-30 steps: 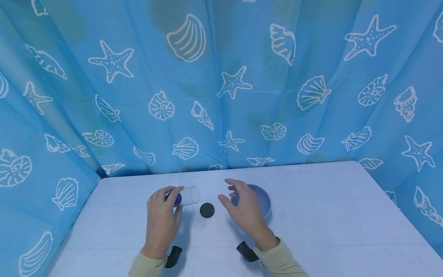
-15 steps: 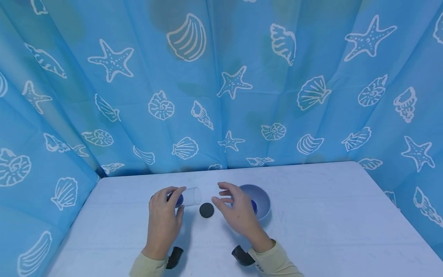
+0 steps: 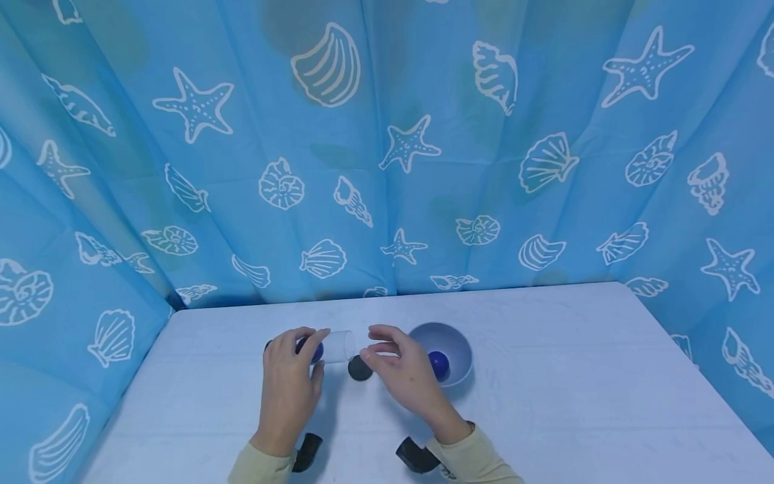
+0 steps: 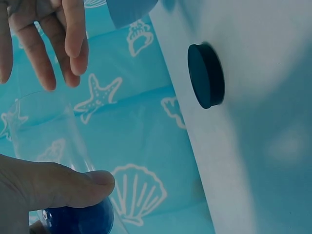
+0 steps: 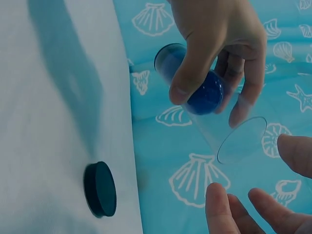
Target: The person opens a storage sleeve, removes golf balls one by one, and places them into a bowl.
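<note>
A clear tube [image 3: 340, 347] lies sideways in the grip of my left hand [image 3: 287, 386], its open mouth facing right. Inside it, by the thumb, is a shiny blue ball [image 5: 206, 95]; more blue shows toward the tube's far end in the right wrist view. My right hand [image 3: 408, 376], fingers loosely bent and holding nothing, hovers close to the tube's mouth. Below, on the table, lies a round black lid [image 4: 207, 75]. To the right stands a grey-blue bowl [image 3: 458, 343] with a blue ball [image 3: 438, 364] in it, partly behind the right hand.
A white cloth covers the table [image 3: 574, 376]. Blue curtains [image 3: 423, 202] with white shell and starfish prints hang behind it and at both sides. Black wrist camera mounts [image 3: 417, 455] sit under both wrists.
My right hand has moved left from over the bowl to the tube's mouth, uncovering the ball in the bowl. The left hand has shifted slightly right with the tube.
</note>
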Demonstrator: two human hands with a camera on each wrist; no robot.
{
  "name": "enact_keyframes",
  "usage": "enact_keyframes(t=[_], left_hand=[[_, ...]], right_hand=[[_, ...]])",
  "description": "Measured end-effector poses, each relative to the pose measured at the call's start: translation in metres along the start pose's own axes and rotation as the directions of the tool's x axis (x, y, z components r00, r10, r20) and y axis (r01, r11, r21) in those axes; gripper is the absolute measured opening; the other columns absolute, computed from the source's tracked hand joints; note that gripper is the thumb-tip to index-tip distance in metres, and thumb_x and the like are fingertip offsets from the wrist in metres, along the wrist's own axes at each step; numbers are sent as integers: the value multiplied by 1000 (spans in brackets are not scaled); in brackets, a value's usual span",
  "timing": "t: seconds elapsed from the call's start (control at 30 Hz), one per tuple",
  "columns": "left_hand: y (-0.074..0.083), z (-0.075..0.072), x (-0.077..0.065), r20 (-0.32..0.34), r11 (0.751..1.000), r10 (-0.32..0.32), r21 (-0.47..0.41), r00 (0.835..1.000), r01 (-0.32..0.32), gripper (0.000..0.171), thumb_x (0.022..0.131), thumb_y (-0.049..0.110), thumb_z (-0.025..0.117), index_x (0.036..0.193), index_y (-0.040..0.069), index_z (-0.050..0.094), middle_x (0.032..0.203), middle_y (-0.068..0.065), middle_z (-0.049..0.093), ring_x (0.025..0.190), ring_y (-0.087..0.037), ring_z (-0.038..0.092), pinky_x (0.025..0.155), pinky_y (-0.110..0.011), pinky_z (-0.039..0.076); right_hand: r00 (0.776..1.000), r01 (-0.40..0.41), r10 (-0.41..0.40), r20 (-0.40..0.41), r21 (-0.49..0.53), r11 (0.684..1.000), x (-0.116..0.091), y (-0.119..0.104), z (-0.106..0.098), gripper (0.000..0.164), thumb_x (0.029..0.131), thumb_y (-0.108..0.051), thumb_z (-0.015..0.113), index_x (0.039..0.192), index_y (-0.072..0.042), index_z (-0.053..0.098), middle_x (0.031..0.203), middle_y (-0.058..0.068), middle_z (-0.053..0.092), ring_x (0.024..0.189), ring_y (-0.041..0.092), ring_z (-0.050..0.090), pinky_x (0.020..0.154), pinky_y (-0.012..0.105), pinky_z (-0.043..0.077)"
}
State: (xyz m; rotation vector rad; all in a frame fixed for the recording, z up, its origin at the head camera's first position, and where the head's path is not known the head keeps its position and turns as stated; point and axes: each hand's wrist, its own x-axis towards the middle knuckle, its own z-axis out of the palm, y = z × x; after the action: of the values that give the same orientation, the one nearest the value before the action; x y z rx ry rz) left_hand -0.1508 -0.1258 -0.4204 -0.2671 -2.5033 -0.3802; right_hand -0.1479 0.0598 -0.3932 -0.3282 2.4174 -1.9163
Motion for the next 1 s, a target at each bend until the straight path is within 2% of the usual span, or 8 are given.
enact_keyframes(t=[0.17, 0.5, 0.73, 1.0], left_hand=[[1, 0, -1, 4, 1000, 7, 5, 1000, -7, 54, 67, 3, 80, 116, 17, 62, 112, -12, 54, 110, -30, 46, 99, -51, 32], [3, 0, -1, -2, 1000, 26, 17, 1000, -26, 53, 67, 3, 80, 116, 17, 63, 112, -12, 54, 111, -30, 46, 99, -50, 32], [4, 0, -1, -10, 999, 46, 27, 999, -46, 53, 68, 2, 78, 115, 17, 63, 112, -12, 55, 110, -31, 46, 99, -51, 32], [5, -1, -1, -4, 996, 76, 53, 997, -76, 51, 69, 1, 77, 115, 18, 64, 113, -12, 55, 110, -31, 46, 101, -54, 27]], right_hand=[[1000, -25, 25, 17, 17, 1000, -1, -5, 2, 45, 90, -27, 60, 129, -9, 49, 125, 8, 55, 111, 21, 56, 90, 30, 48], [996, -76, 67, 63, 146, 986, 1, 1, 7, 44, 89, -25, 62, 129, -11, 50, 126, 6, 55, 113, 22, 55, 89, 33, 49], [996, -78, 69, 64, 151, 986, 0, 2, 9, 47, 88, -29, 63, 129, -12, 51, 124, 7, 57, 113, 23, 55, 90, 33, 49], [996, -74, 64, 68, 157, 985, 0, 2, 10, 42, 89, -22, 63, 128, -13, 52, 122, 9, 58, 112, 25, 55, 89, 30, 49]])
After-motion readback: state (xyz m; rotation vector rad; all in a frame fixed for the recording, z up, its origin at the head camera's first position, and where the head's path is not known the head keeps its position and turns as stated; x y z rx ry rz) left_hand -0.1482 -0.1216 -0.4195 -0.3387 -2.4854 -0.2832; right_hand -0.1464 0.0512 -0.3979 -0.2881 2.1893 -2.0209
